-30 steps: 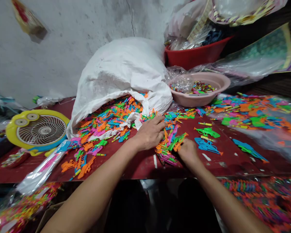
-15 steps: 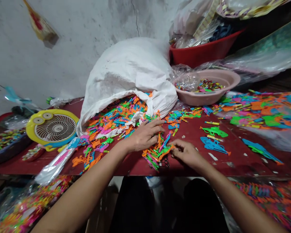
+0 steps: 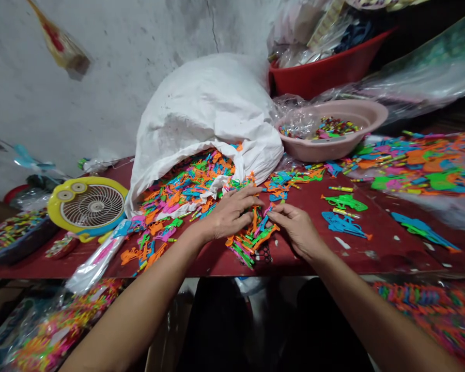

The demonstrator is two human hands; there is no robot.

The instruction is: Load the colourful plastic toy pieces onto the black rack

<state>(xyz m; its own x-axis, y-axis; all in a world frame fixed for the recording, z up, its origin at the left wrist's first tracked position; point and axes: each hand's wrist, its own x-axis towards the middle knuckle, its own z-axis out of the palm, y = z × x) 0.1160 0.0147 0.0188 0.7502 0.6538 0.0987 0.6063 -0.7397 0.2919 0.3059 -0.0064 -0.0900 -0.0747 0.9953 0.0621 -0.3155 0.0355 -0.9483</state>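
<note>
My left hand (image 3: 228, 214) lies with its fingers spread over the left side of a small heap of neon plastic toy guns (image 3: 250, 243). My right hand (image 3: 296, 230) reaches in from the right, its fingertips touching the top of that heap. Neither hand shows a piece gripped. Behind my left hand, a white woven sack (image 3: 205, 113) spills many similar toys onto the red table (image 3: 302, 258). To the right lie a green toy gun (image 3: 344, 202) and a blue toy gun (image 3: 343, 225).
A pink basin (image 3: 333, 150) of small coloured pieces and a red basin (image 3: 325, 77) stand behind the table. A yellow fan (image 3: 87, 206) sits at left. A wide heap of toys on plastic sheeting (image 3: 422, 165) fills the right. More toys lie below the table's front edge.
My right hand has uncurled and moved up onto the heap. My left hand has shifted slightly. The whole view has tilted a little.
</note>
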